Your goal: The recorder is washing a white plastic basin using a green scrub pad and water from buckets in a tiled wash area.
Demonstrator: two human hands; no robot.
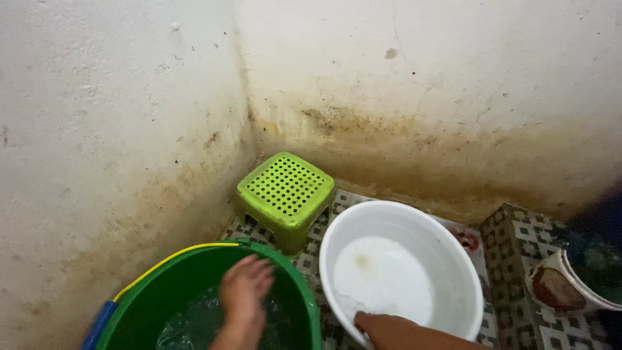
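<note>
My left hand (245,291) is blurred and reaches down into a green bucket (295,279) with water in it; its fingers look spread and nothing shows in it. The bucket has a yellow handle with a blue grip at the lower left. My right hand (379,326) rests at the near rim of a white basin (453,259), which holds a little water. Only the wrist and the back of that hand show, so its fingers are hidden.
A small green perforated stool (286,191) stands in the corner between two stained white walls. A patterned tiled step (512,240) rises at the right. A pale container (567,282) with dark contents sits at the right edge.
</note>
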